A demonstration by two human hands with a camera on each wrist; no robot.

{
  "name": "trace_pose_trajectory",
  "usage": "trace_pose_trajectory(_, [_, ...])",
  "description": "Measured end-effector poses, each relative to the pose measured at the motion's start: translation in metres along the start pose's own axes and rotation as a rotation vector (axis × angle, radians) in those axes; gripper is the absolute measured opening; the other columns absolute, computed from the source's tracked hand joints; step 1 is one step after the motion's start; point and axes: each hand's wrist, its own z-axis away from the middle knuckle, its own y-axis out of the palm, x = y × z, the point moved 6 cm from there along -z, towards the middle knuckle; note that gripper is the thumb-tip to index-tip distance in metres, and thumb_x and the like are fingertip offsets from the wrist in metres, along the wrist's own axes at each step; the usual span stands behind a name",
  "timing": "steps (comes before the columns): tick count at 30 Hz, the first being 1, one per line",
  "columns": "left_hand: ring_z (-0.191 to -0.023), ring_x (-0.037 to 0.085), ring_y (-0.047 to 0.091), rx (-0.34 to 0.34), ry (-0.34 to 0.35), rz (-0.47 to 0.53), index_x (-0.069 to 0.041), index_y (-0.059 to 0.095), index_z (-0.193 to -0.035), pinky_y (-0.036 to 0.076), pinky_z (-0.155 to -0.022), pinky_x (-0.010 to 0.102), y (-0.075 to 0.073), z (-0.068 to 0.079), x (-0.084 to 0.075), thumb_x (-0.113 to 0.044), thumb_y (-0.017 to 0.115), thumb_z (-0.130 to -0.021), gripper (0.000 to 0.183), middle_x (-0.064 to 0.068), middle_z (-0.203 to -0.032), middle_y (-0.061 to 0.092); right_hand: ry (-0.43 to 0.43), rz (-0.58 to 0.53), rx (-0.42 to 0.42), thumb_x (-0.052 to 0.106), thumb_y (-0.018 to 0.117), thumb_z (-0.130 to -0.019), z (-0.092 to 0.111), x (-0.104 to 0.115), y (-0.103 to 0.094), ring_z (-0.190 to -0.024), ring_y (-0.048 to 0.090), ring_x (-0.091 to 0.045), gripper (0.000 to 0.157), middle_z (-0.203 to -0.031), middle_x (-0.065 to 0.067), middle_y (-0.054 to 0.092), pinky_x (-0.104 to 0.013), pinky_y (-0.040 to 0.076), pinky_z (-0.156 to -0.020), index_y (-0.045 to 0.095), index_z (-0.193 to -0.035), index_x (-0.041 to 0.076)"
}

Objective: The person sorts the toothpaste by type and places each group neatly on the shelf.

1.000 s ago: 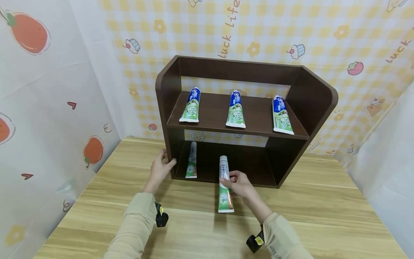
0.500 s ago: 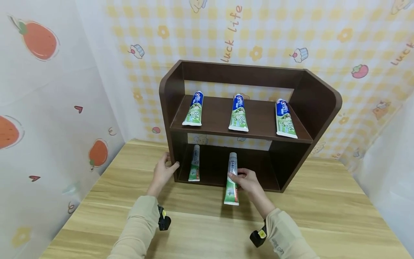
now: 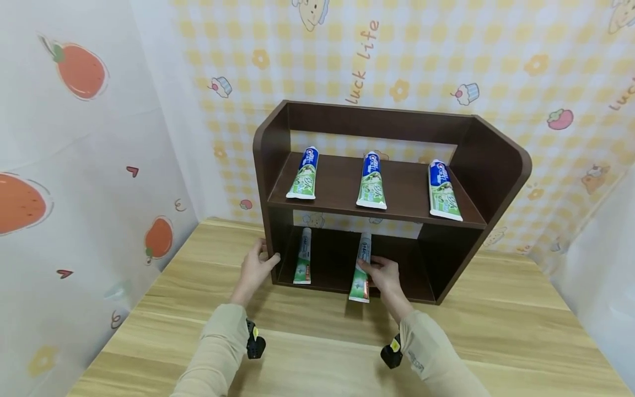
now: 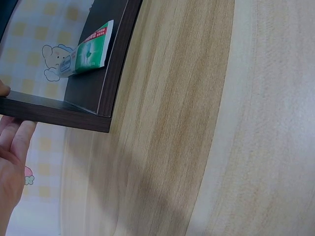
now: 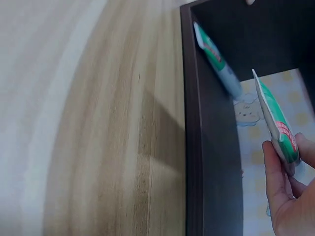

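Observation:
My right hand [image 3: 384,275] pinches a green-and-white toothpaste tube [image 3: 360,280] between thumb and fingers. Its cap end points into the lower compartment of the dark brown shelf [image 3: 337,208], and its flat end juts out past the front edge. In the right wrist view this tube [image 5: 276,118] is tilted above the bottom board. My left hand [image 3: 255,270] grips the shelf's left side panel, thumb on the inner side and fingers outside, as the left wrist view also shows. Beside that panel a matching toothpaste tube [image 3: 303,264] lies on the bottom board.
On the upper board lie three blue-and-green toothpaste tubes, one at left [image 3: 304,173], one in the middle [image 3: 372,182] and one at right [image 3: 444,191]. The shelf stands on a wood-grain table [image 3: 317,353] before a yellow checked backdrop [image 3: 416,49].
My right hand has carried its toothpaste tube forward, from in front of the shelf into the lower compartment. The left hand stays on the side panel. The head view has shifted slightly.

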Motion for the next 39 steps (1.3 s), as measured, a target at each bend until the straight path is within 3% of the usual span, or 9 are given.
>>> trace_pose_trajectory(9, [-0.114,0.046,0.051,-0.011,0.009,0.014,-0.005,0.043,-0.122,0.048,-0.089,0.049,0.002,0.001,0.001,-0.014,0.057,-0.087,0.038,0.025,-0.125,0.044,-0.007,0.035,-0.049,0.015,0.063,-0.085,-0.022,-0.006,0.006,-0.051,0.055,-0.005,0.036,-0.102,-0.026,0.064,-0.024,0.051,-0.049,0.059,-0.112,-0.008])
trace_pose_trajectory(15, [-0.113,0.046,0.051,-0.026,0.003,0.02,-0.005,0.043,-0.123,0.047,-0.089,0.05,-0.002,0.0,0.0,-0.015,0.057,-0.087,0.04,0.023,-0.125,0.045,-0.035,0.074,-0.078,0.016,0.066,-0.083,-0.035,-0.004,0.011,-0.05,0.054,-0.003,0.04,-0.104,-0.029,0.062,-0.024,0.052,-0.05,0.059,-0.111,-0.012])
trace_pose_trajectory(29, [-0.11,0.046,0.054,-0.046,0.011,0.012,-0.005,0.045,-0.12,0.048,-0.087,0.051,0.003,0.008,0.002,-0.015,0.058,-0.086,0.038,0.023,-0.122,0.048,-0.061,0.258,-0.1,0.017,0.067,-0.082,-0.049,-0.016,0.02,-0.047,0.054,-0.007,0.036,-0.091,-0.026,0.064,-0.032,0.053,-0.053,0.06,-0.105,-0.01])
trace_pose_trajectory(37, [-0.111,0.046,0.053,-0.042,0.006,0.031,-0.004,0.046,-0.121,0.051,-0.084,0.048,0.002,0.005,0.003,-0.014,0.057,-0.086,0.038,0.025,-0.122,0.047,-0.142,0.361,-0.086,0.015,0.068,-0.08,-0.054,-0.013,0.023,-0.044,0.053,-0.01,0.025,-0.069,-0.019,0.064,-0.03,0.05,-0.048,0.061,-0.089,-0.007])
trace_pose_trajectory(39, [-0.112,0.046,0.052,-0.038,0.002,0.032,-0.004,0.044,-0.124,0.05,-0.086,0.048,0.001,0.004,0.002,-0.015,0.057,-0.086,0.042,0.024,-0.124,0.046,-0.164,0.361,-0.056,0.014,0.068,-0.081,-0.056,-0.01,0.025,-0.04,0.049,-0.009,0.021,-0.057,-0.013,0.059,-0.026,0.045,-0.042,0.058,-0.076,-0.004])
